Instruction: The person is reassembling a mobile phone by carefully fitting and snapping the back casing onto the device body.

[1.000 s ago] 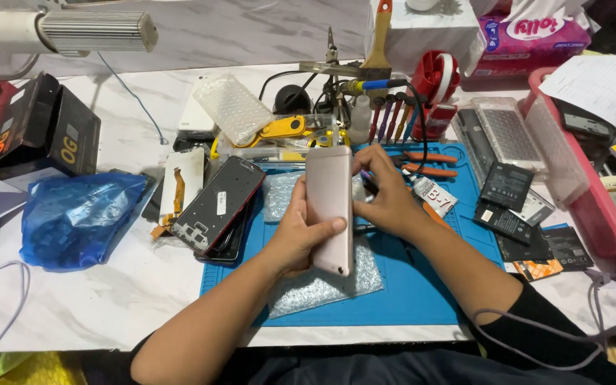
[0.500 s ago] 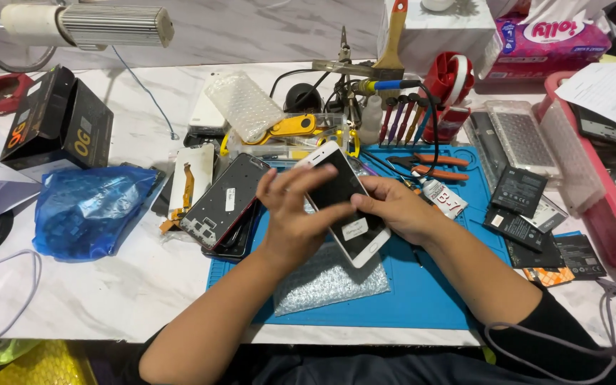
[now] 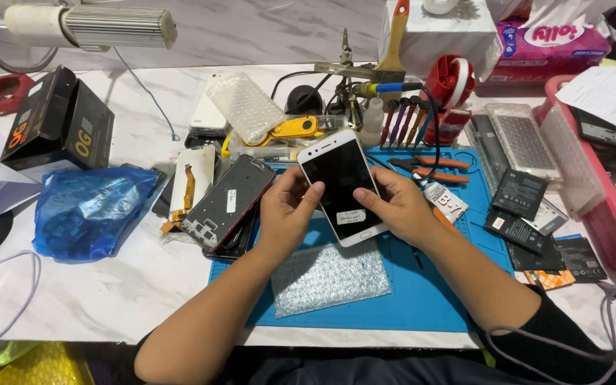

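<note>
Head view: both hands hold a white phone (image 3: 341,187) screen-up above a blue mat (image 3: 422,292) on the white worktop (image 3: 108,285). Left hand (image 3: 288,214) grips the phone's left edge, thumb resting on the dark glass; right hand (image 3: 397,207) grips the right edge, thumb laid near a small white sticker (image 3: 356,217) at the lower part of the screen. Phone tilted, its top end pointing away from the person and slightly left. Bubble wrap (image 3: 331,276) lies on the mat just below the phone, apart from it. Just left of the left hand, an opened phone frame (image 3: 228,202) rests across the mat's edge, and a screen part with an orange flex cable (image 3: 190,187) lies beside it. Blue plastic bag (image 3: 83,210) sits further left, near a black box (image 3: 58,125). Flat batteries (image 3: 518,207) lie right of the mat. Behind the phone: a rack of screwdrivers (image 3: 404,117) and orange-handled pliers (image 3: 429,165).
</note>
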